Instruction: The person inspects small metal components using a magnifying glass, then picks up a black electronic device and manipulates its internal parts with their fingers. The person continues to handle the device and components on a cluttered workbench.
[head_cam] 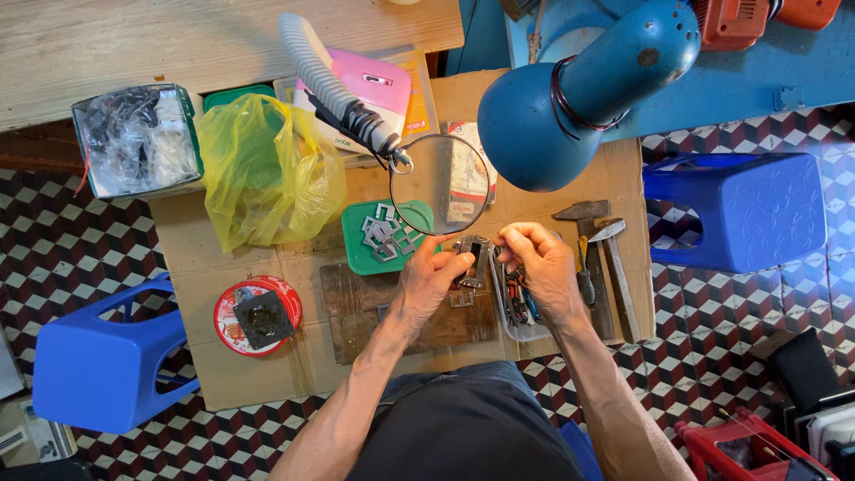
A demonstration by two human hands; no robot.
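Note:
My left hand (429, 281) and my right hand (541, 267) together hold a small grey metal frame part (470, 259) just below a round magnifying glass (439, 184) on a ribbed flexible arm. The left fingers pinch its left side, the right fingers its upper right corner. Under the hands lies a dark worn wooden board (365, 312) on a cardboard sheet (223, 356). A green tray (358, 258) with several similar grey metal pieces sits just left of my left hand.
A blue desk lamp (579, 98) hangs over the right. Hammers (606, 267) and a white tray of tools (517, 312) lie by my right hand. Also here: yellow plastic bag (263, 169), red round tin (258, 314), box of bagged parts (134, 138), two blue stools (744, 209) (102, 356).

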